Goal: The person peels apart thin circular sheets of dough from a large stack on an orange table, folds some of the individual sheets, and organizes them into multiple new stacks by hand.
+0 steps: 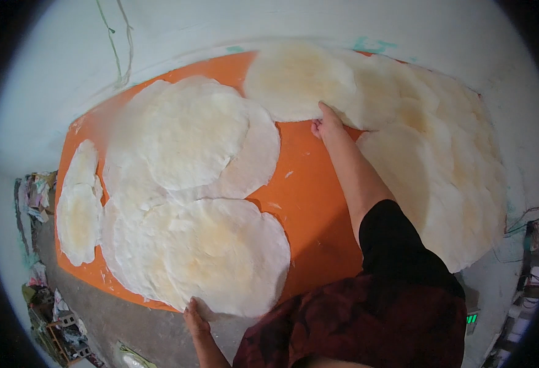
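An orange table (318, 184) carries several piles of large, thin, round white sheets, yellowish in the middle; their material is not certain. My right hand (327, 120) pinches the near edge of the upper sheet (301, 76) by the wall, thumb on top and fingers curled beneath. At the table's near edge, my left hand (196, 317) has its thumb on the rim of the lower left pile (219, 253), with its fingers partly hidden below. Another pile (196, 133) lies above that one, slightly overlapping sheets beneath it.
A large overlapping spread of sheets (463, 184) covers the table's right end. A narrow pile (80, 207) lies at the left end. A pale wall (297, 18) runs along the far side, with cords (113, 41) hanging on it. Clutter (67, 322) stands on the grey floor (108, 294).
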### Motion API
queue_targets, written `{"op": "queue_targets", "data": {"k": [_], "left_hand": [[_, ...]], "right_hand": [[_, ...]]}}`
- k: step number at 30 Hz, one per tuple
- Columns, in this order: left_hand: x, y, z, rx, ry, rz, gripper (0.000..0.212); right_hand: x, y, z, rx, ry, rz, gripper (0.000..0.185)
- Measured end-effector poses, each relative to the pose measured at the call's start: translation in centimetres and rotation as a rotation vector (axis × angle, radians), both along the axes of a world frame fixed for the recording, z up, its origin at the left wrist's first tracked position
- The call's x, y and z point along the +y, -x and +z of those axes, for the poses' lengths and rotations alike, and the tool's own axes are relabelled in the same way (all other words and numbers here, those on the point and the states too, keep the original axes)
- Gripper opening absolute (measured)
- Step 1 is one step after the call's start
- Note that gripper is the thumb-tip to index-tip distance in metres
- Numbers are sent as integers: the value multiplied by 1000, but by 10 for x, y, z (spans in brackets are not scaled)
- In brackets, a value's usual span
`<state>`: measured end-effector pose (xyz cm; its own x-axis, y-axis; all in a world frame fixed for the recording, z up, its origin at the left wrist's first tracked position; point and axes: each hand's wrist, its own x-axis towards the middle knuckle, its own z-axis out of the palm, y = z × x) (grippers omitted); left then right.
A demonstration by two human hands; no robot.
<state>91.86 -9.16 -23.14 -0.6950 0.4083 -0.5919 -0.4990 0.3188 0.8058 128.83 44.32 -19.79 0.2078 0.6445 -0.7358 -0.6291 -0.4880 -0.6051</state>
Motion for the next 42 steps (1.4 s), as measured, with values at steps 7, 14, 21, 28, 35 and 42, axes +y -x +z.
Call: {"op": "queue_targets", "data": {"k": [7,14,21,28,35,42], "left_hand": [[18,-21,18,1162,599,-342,47],[134,-106,78,-564,-516,-598,62],[178,-161,42,-970,-505,-657,58],[149,-205,49,-819,-402,-849,40],[136,-232,77,-414,-580,-1022,50],[121,-239,76,-288,-618,-1059,52]], "right_hand": [[21,20,85,-285,-624,196,26],[-175,-92,169,-823,-1249,579,32],[-302,-184,73,-593,-314,852,47],[-372,-68,52,-739,-636,901,54],[-379,0,63,-211,-299,710,38],[-382,-3,76,-102,-242,718,28]]}}
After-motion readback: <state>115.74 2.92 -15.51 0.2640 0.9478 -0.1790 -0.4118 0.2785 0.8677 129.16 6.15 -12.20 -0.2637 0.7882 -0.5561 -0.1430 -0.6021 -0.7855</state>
